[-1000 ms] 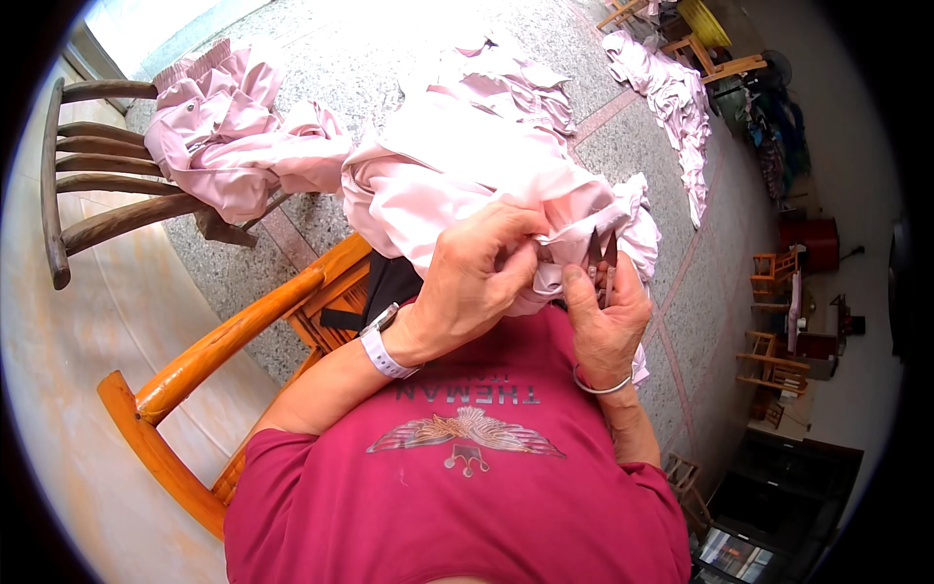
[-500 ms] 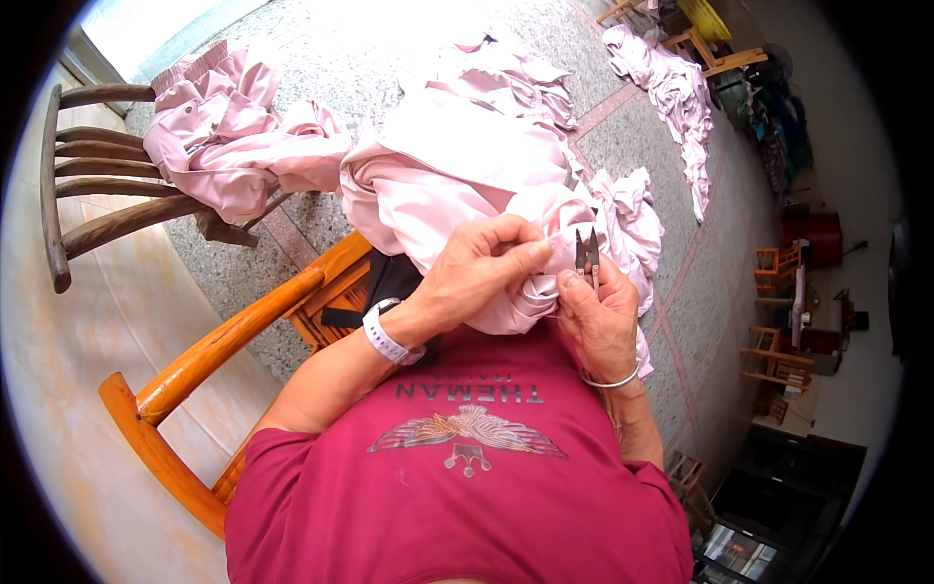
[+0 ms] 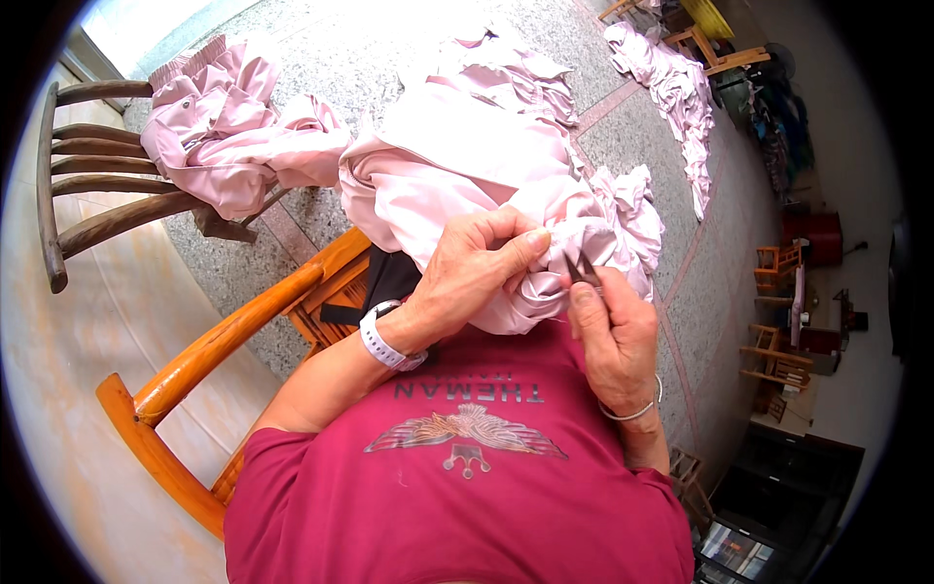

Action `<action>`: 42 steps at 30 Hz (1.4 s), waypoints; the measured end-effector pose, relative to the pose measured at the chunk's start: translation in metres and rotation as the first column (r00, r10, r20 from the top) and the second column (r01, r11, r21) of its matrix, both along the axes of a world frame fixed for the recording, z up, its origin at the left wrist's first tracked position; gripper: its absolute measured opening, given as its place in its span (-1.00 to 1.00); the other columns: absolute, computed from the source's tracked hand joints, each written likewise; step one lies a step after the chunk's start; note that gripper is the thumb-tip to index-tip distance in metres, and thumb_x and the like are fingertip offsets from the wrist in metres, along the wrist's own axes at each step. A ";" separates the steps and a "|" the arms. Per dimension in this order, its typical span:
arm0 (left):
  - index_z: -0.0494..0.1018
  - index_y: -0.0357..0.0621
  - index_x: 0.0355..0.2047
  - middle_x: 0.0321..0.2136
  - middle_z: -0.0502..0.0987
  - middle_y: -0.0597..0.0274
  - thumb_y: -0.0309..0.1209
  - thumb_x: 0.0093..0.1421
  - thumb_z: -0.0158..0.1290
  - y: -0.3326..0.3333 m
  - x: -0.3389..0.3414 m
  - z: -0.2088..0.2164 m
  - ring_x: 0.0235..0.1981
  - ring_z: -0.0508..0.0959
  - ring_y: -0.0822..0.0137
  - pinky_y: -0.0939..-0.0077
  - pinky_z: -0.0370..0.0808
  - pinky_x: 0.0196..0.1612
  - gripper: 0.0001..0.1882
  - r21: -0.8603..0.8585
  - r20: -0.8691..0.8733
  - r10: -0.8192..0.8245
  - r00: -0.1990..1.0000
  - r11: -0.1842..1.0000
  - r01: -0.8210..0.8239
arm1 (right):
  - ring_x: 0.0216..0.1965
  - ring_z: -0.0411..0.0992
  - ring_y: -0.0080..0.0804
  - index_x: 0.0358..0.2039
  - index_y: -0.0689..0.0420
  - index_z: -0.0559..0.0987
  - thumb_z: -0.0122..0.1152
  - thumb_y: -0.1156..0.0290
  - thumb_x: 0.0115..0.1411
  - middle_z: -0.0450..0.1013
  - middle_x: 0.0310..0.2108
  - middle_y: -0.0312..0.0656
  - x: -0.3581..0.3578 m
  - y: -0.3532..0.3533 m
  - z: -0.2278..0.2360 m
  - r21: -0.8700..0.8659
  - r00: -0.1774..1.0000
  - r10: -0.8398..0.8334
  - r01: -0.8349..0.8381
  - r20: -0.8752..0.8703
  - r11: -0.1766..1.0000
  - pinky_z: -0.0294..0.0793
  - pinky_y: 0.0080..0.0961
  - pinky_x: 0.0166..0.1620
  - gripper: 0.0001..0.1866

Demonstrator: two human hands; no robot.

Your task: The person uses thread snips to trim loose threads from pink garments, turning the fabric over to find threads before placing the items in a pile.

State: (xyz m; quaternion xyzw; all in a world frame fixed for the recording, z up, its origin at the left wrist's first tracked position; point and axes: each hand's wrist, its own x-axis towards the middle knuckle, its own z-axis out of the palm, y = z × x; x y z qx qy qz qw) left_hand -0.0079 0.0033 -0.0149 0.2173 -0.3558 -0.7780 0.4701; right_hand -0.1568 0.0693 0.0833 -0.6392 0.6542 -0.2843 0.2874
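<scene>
- Grey speckled stone floor [image 3: 715, 263], crossed by pinkish strips, runs back toward the dim far side of the room.
- Black cabinet [image 3: 793, 496] stands at the lower right; further up that side are small wooden chairs [image 3: 775, 370] and a red drum-shaped thing [image 3: 812, 238].
- Glossy orange wooden chair [image 3: 233, 331] has its curved frame at the person's left.
- Dark wooden chair [image 3: 102, 92] beyond it carries a pink garment [image 3: 214, 127] with a gathered waistband.
- Crimson shirt [image 3: 457, 516] covers the person's front.
- Pale pink cloth [image 3: 428, 185] lies heaped in front of the person, bunched nearest the hands.
- Another pink heap [image 3: 666, 83] lies well apart, at the upper right.
- Left hand [image 3: 477, 255] is closed to a pinch, thumb and forefinger together on a fold of the pink cloth.
- Right hand [image 3: 615, 341] is curled around small dark snips, thumb pressed along them.
- Winged emblem [image 3: 467, 428] on the shirt sits beside two lines of dark lettering [image 3: 467, 392], upside down in this view.
- Snips [image 3: 588, 274] have their blade tips parted, against or just above the cloth; which, I cannot tell.
- White-strapped watch [image 3: 379, 341] circles the left wrist.
- Silvery bangle [image 3: 630, 417] rings the right.
</scene>
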 end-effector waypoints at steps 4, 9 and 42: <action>0.56 -0.24 -0.29 -0.59 0.39 0.48 -0.34 0.32 0.10 0.001 0.000 0.003 -0.60 0.27 0.67 0.74 0.19 -0.54 -0.81 0.033 -0.023 -0.028 0.999 0.999 0.028 | -0.62 0.28 -0.67 -0.19 0.27 0.54 0.03 0.46 0.37 0.35 -0.65 -0.37 -0.005 -0.003 -0.004 0.100 0.999 0.005 -0.009 0.038 0.995 0.27 -0.61 -0.54 -0.83; 0.56 -0.24 -0.27 -0.60 0.38 0.49 -0.34 0.33 0.08 0.001 0.002 0.004 -0.61 0.26 0.67 0.74 0.17 -0.55 -0.80 0.039 -0.023 -0.054 0.998 0.998 0.055 | -0.63 0.25 -0.67 -0.19 0.29 0.53 0.01 0.46 0.38 0.32 -0.66 -0.36 -0.003 -0.003 0.000 0.176 0.994 -0.025 0.005 0.108 0.984 0.24 -0.61 -0.55 -0.83; 0.50 -0.24 -0.27 -0.54 0.46 0.45 -0.37 0.37 -0.01 -0.001 -0.001 -0.006 -0.55 0.36 0.67 0.74 0.34 -0.43 -0.81 0.076 -0.059 -0.122 0.991 0.989 0.127 | -0.64 0.23 -0.69 -0.26 0.29 0.55 0.00 0.42 0.38 0.33 -0.68 -0.37 -0.007 -0.005 -0.005 0.241 0.980 -0.085 0.040 0.179 0.970 0.19 -0.63 -0.57 -0.79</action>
